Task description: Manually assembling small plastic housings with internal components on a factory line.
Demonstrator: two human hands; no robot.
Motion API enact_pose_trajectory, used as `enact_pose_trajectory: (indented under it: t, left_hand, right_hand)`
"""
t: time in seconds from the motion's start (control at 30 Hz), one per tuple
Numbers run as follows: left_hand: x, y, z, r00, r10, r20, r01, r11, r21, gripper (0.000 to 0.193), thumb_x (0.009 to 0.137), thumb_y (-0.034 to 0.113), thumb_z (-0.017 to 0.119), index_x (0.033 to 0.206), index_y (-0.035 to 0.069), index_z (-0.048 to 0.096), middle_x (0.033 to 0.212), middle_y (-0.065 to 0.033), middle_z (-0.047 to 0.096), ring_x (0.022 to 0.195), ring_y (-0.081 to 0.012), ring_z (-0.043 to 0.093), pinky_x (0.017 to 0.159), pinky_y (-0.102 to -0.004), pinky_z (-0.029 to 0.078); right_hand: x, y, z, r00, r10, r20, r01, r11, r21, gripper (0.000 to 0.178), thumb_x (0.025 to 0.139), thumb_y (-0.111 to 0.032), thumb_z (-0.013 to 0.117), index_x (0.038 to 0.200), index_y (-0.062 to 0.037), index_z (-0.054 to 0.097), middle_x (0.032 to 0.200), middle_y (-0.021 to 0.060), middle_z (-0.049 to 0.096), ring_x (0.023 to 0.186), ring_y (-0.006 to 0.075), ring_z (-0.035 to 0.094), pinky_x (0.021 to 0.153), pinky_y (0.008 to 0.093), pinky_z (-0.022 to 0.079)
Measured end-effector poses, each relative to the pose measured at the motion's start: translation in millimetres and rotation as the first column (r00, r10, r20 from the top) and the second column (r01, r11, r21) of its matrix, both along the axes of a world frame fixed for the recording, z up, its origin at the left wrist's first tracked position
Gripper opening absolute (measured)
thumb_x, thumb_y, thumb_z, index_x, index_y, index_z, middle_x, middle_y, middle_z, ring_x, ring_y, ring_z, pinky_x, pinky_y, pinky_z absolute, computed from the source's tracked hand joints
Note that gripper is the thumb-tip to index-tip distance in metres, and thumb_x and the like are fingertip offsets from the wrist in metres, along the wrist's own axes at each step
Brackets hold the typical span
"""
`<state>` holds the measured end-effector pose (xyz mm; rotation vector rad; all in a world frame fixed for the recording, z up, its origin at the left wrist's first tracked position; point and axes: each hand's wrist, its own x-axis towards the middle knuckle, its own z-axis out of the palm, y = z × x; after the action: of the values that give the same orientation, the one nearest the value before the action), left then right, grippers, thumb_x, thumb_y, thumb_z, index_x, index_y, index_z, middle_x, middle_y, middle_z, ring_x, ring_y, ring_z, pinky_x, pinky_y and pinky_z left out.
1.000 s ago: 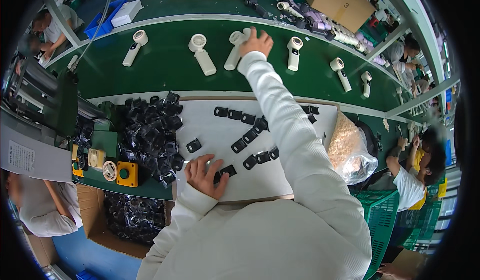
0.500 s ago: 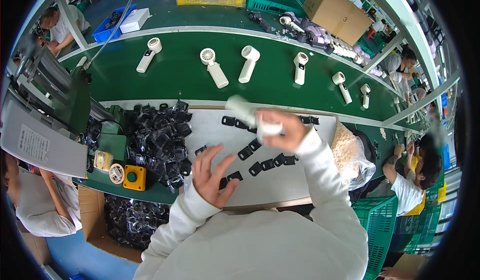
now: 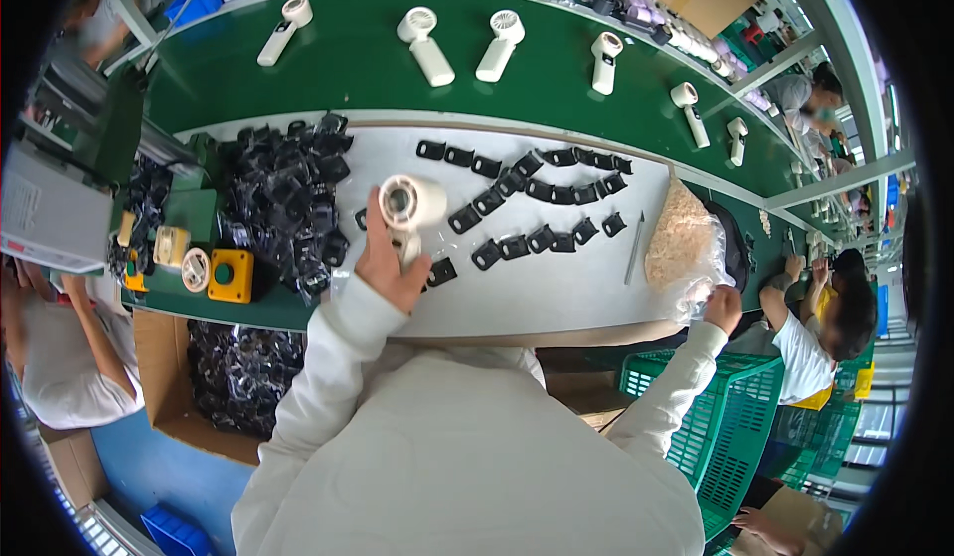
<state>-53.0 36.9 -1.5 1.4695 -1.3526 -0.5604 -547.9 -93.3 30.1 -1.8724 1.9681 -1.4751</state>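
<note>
My left hand (image 3: 389, 273) is closed around a white handheld fan (image 3: 425, 204), its round head uppermost and its handle mostly hidden by my fingers. Below it lies a light grey work board (image 3: 556, 298) with rows of small black plastic parts (image 3: 542, 238). My right hand (image 3: 724, 309) has its fingers curled at the near right rim of a clear plastic bag (image 3: 694, 293), pinching the film. Small beige pieces (image 3: 682, 228) fill that bag. A thin metal tool (image 3: 634, 248) rests on the board to its left.
A heap of wrapped black parts (image 3: 283, 198) stands left of the board, beside a yellow box with a green button (image 3: 230, 275). Several white fans (image 3: 427, 49) lie spaced along the green belt (image 3: 348, 64). Green crates (image 3: 735, 427) stand at lower right. Co-workers sit on both sides.
The fan has passed from my right hand to my left. My right hand has moved right and down to the plastic bag. The view has shifted, showing more of the board's near side.
</note>
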Motion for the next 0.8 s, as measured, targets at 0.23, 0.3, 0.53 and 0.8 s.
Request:
enact_pose_trajectory:
  t: [0.23, 0.3, 0.53, 0.8]
  left_hand:
    - [-10.9, -41.6, -17.9, 0.957, 0.264, 0.122, -0.271, 0.961, 0.044, 0.090, 0.075, 0.004, 0.060, 0.149, -0.001, 0.010, 0.130, -0.0275, 0.037, 0.109, -0.0436, 0.047, 0.097, -0.0464, 0.041]
    - [-13.6, -46.2, -27.4, 0.898, 0.319, 0.302, -0.323, 0.946, -0.038, 0.089, 0.075, 0.007, 0.061, 0.149, 0.001, 0.012, 0.126, -0.0253, 0.040, 0.106, -0.0422, 0.047, 0.095, -0.0475, 0.041]
    - [27.0, -14.3, -10.2, 0.683, 0.359, 0.636, -0.426, 0.903, -0.052, 0.056, 0.075, 0.015, 0.063, 0.129, 0.018, 0.050, 0.116, -0.0113, 0.049, 0.101, -0.0300, 0.049, 0.079, -0.0419, 0.040]
    - [55.0, -8.8, -9.1, 0.641, 0.100, 0.761, -0.285, 0.952, 0.115, 0.034, 0.075, 0.013, 0.064, 0.108, 0.019, 0.057, 0.107, -0.0085, 0.051, 0.090, -0.0251, 0.052, 0.076, -0.0374, 0.041]
  right_hand:
    - [10.4, -25.3, -29.8, 0.909, 0.070, -0.411, 0.020, 0.977, 0.211, 0.014, 0.081, -0.003, 0.056, 0.091, -0.0077, 0.066, 0.087, 0.0064, 0.064, 0.075, 0.0235, 0.057, 0.070, 0.0327, 0.049]
    - [28.6, -29.7, -28.4, 0.747, 0.145, -0.649, 0.014, 0.972, 0.233, 0.015, 0.080, -0.005, 0.058, 0.093, -0.0088, 0.066, 0.090, 0.0067, 0.063, 0.079, 0.0264, 0.057, 0.072, 0.0346, 0.049]
    - [41.9, -35.8, -22.0, 0.646, 0.201, -0.737, 0.040, 0.954, 0.296, 0.011, 0.080, -0.007, 0.061, 0.090, -0.0105, 0.064, 0.095, 0.0082, 0.062, 0.089, 0.0333, 0.055, 0.079, 0.0381, 0.049]
    - [52.3, -14.6, 8.4, 0.973, 0.229, -0.028, -0.228, 0.973, 0.018, 0.007, 0.092, -0.007, 0.053, 0.095, -0.0075, 0.060, 0.083, 0.0066, 0.058, 0.072, 0.0199, 0.054, 0.070, 0.0304, 0.048]
